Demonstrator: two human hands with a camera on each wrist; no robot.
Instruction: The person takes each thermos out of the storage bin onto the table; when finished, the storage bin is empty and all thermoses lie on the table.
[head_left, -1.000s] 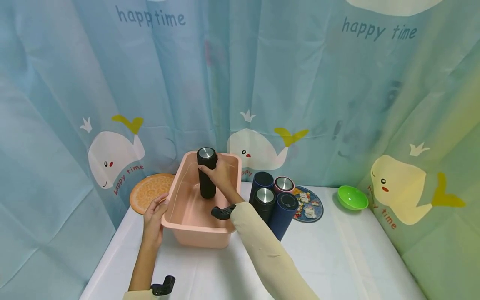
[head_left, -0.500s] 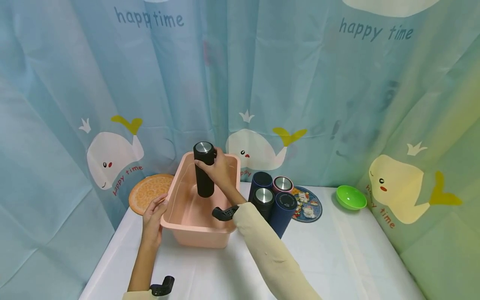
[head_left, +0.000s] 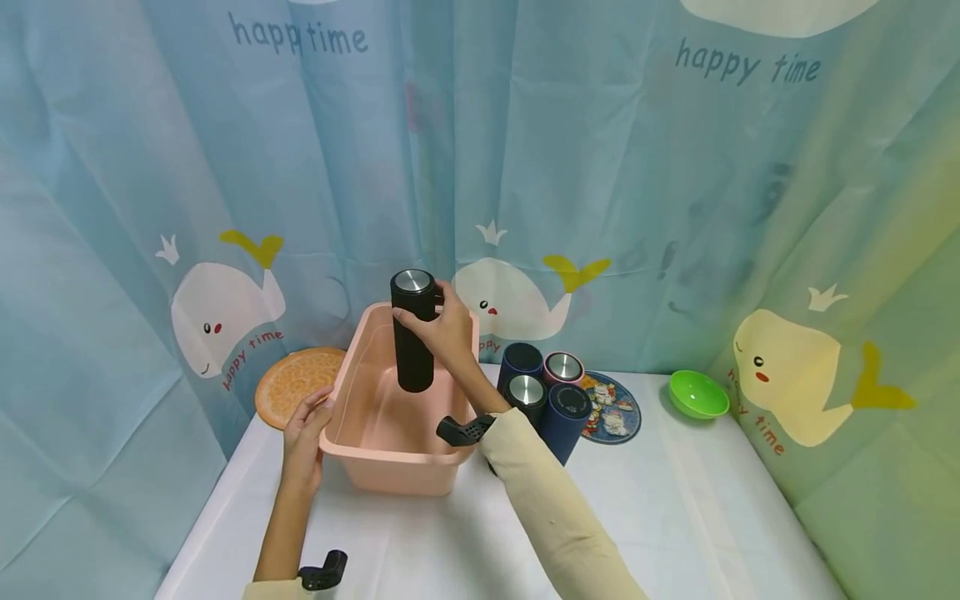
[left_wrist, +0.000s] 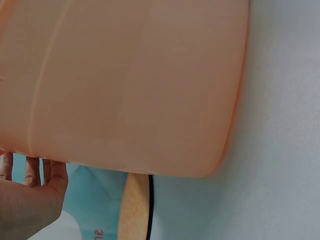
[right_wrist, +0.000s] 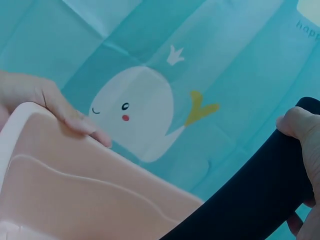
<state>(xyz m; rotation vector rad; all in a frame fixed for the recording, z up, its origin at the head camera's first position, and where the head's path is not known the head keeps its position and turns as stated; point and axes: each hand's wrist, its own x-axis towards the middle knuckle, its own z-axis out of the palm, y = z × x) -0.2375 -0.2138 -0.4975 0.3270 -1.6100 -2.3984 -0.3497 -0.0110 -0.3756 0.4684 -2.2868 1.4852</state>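
Note:
A black thermos bottle with a silver-topped lid stands nearly upright inside the pink basin, its lid above the rim. My right hand grips the bottle's upper part, thumb on the near side. In the right wrist view the dark bottle slants across the lower right, with part of the right hand around its top end. My left hand holds the basin's left rim. Fingers of the left hand meet the basin wall in the left wrist view.
Several more bottles, including a dark blue one and a black one, stand close together right of the basin. Behind them lies a round patterned mat. A green bowl sits far right, an orange round mat left. Curtains surround the table.
My right hand has raised the black thermos bottle a little within the basin, first drifting slightly left, then back right. My left hand has stayed on the rim.

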